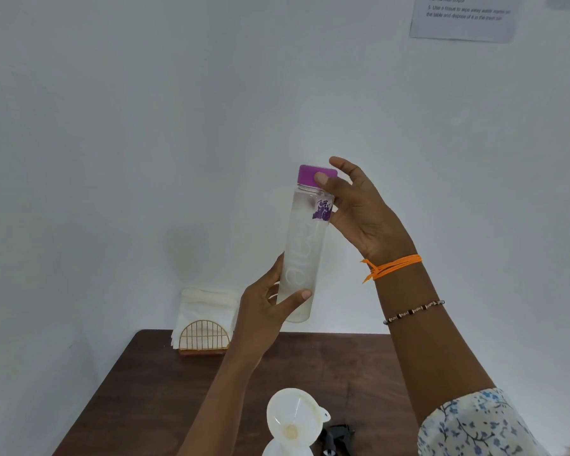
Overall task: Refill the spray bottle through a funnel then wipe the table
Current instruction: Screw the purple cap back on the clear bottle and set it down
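Napkin holder [204,335] sits far left at the back of the tabletop [139,390], gold wire front, stack of white tissues [208,304] standing in it. That's my wipe supply for later.

Left hand [264,311] next: fingers curled round the lower body of the water bottle [301,255], thumb across the front. Bottle is held up off the tabletop, roughly upright, tilted slightly.

Bottle itself: clear, smooth-walled, liquid inside I think, though level is hard to read. I judge it rigid, moderately heavy, and slick if wet, so a low full wrap is the right hold while the top gets turned.

Below it at the frame's bottom edge, white funnel [293,414] is seated in the neck of the spray bottle [287,450], mostly cut off. Dark trigger head [338,434] lies just beside it on the tabletop. The funnel looks light and tippy; pour slowly.

Purple cap [310,175] is still on. Right hand [359,215] at the cap: thumb tip presses its front; other fingers spread loosely behind, not clamped. Looks like uncapping stage.

Printed sheet [466,16] on the wall upper right, blurred.
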`<state>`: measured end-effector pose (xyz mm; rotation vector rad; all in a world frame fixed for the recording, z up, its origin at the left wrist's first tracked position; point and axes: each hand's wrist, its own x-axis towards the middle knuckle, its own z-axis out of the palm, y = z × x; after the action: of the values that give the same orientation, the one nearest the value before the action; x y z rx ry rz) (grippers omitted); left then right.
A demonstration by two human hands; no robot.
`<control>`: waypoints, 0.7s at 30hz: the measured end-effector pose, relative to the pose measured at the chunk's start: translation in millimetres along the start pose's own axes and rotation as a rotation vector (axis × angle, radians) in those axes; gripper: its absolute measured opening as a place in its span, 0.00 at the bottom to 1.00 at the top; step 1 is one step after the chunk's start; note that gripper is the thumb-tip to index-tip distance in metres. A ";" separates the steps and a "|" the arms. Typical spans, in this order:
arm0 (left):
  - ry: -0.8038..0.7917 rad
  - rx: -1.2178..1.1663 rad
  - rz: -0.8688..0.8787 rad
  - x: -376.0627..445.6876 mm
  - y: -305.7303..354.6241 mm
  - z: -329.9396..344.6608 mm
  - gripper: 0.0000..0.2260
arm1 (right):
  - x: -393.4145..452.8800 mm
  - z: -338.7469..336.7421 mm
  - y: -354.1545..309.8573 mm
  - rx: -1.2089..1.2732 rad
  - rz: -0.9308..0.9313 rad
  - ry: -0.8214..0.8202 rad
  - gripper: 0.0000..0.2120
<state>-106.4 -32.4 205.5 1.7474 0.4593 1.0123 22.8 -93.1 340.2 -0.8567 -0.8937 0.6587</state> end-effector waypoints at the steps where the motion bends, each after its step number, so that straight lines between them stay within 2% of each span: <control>1: -0.003 0.001 0.001 0.5 0.4 0.4 0.26 | -0.9 0.7 -0.7 0.011 0.002 -0.003 0.18; 4: -0.007 -0.009 0.002 1.1 1.5 1.1 0.26 | -3.9 -0.2 -1.6 0.129 0.021 -0.038 0.22; 6: -0.007 -0.017 0.000 1.1 1.9 0.5 0.26 | -5.3 -1.4 -0.1 0.172 0.030 -0.061 0.20; 10: -0.006 -0.008 0.002 0.0 1.0 -0.7 0.26 | -4.4 0.3 -0.2 0.068 0.028 -0.031 0.19; 13: -0.011 -0.005 -0.007 -1.4 1.7 -1.6 0.25 | -3.1 1.4 -1.4 -0.002 0.019 -0.005 0.23; 20: -0.111 -0.060 -0.033 -1.2 7.0 -6.3 0.24 | -2.4 2.6 -2.5 0.056 0.034 -0.105 0.31; 21: -0.145 -0.073 -0.043 -1.4 6.0 -8.1 0.25 | -2.6 2.3 -3.0 0.054 0.026 -0.140 0.30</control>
<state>-114.7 -31.1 211.3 1.7240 0.3621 0.8550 19.9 -95.8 342.6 -0.7825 -0.9876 0.7696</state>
